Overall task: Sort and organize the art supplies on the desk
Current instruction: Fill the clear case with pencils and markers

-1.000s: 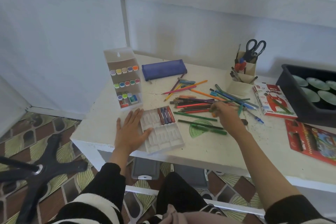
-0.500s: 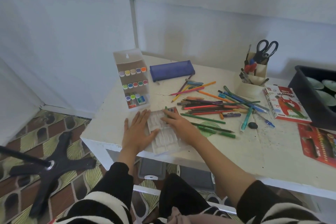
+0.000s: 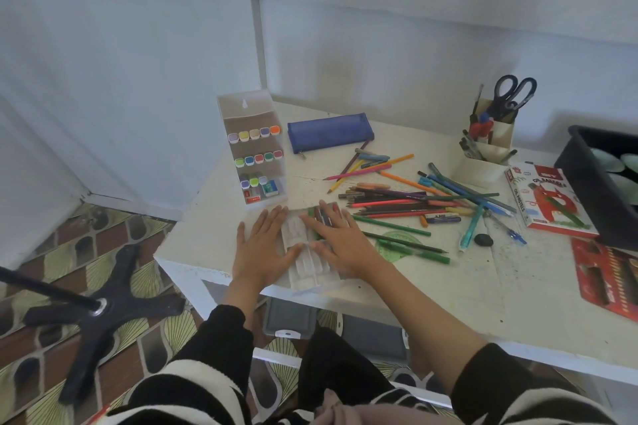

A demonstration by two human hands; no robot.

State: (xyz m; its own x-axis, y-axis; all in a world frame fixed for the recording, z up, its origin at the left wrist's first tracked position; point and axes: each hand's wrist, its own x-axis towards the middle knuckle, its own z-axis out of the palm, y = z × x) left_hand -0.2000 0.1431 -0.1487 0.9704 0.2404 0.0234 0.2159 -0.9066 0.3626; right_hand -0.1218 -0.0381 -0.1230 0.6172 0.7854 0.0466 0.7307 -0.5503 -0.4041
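Both hands lie flat on a clear plastic tray [image 3: 303,272] that sits at the front edge of the white desk [image 3: 448,286], directly in front of the person. The left hand [image 3: 266,245] rests on the tray's left side with its fingers straight and close together, the thumb reaching across the tray's ribbed slots. The right hand [image 3: 340,241] lies over the tray's right and far part, fingers straight and slightly spread, holding nothing. Beneath and between those fingers a few crayons [image 3: 313,217] show, lying in the far slots; the nearer slots look bare. Just right of the tray a heap of loose coloured pencils [image 3: 407,203] and pens spreads across the desk, with several green pencils lying over a green protractor [image 3: 393,247] and a small black eraser [image 3: 483,240] beyond them. Behind the tray stands a white marker rack [image 3: 253,152] with rows of coloured caps, and a blue pencil case [image 3: 329,132] lies beside it. Farther right are a cream holder [image 3: 478,169] with black scissors [image 3: 512,91] standing in it, an oil pastels box [image 3: 549,198], a red packet [image 3: 607,272] and a black bin [image 3: 587,169].
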